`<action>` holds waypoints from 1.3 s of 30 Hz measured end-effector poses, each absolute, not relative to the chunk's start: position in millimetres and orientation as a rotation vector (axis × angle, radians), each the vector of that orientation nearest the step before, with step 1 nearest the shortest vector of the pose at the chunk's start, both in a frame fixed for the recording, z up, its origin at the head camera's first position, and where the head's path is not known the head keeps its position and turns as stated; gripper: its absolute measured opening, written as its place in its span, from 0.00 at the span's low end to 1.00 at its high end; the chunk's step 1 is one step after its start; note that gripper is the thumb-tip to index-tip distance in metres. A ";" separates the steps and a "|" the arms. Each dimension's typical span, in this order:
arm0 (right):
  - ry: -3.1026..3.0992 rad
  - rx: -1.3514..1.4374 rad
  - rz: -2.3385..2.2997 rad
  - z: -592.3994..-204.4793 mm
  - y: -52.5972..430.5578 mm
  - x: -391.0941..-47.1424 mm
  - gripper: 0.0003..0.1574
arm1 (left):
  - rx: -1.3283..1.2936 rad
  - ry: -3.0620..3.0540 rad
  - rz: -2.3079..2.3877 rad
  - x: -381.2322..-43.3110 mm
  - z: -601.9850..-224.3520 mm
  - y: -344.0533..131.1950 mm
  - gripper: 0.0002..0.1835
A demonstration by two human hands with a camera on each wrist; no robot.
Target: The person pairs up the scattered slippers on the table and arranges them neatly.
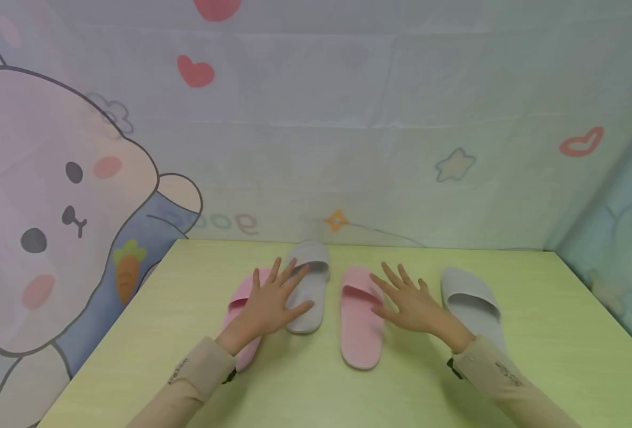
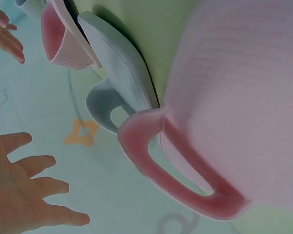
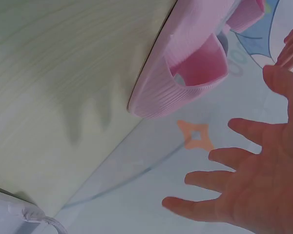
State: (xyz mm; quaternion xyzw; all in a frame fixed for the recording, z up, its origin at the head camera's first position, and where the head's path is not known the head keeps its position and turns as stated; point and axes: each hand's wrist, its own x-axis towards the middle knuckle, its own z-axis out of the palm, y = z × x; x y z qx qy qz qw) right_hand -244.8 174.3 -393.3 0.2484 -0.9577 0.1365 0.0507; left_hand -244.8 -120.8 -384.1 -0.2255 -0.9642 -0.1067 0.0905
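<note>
Two pink slippers and two grey ones lie on the table, colours alternating from left to right. My left hand (image 1: 273,300), fingers spread, hovers over the left pink slipper (image 1: 249,355) and the left grey slipper (image 1: 307,309), partly covering both. With its fingers also spread, my right hand (image 1: 409,300) hangs between the right pink slipper (image 1: 361,333) and the right grey slipper (image 1: 471,291). Its fingertips overlap the pink one's edge in the head view. Both wrist views show the hands apart from the slippers, holding nothing. My right forearm hides part of the right grey slipper's heel.
The slippers stand on a pale yellow-green table (image 1: 305,392). Behind it hangs a printed cloth (image 1: 316,148) with hearts, stars and a cartoon animal, meeting the table's back edge. Another cloth (image 1: 626,238) closes off the right side.
</note>
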 end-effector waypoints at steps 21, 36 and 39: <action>-2.791 0.790 0.477 -398.7 166.7 -256.9 0.33 | -0.683 -2.719 -0.383 -260.1 -385.0 -146.1 0.27; -2.949 0.701 0.504 -405.4 165.8 -268.5 0.35 | -0.670 -2.715 -0.419 -268.3 -398.8 -174.5 0.22; -2.952 0.695 0.521 -406.7 164.3 -269.3 0.35 | -0.669 -2.710 -0.426 -269.9 -402.8 -179.0 0.22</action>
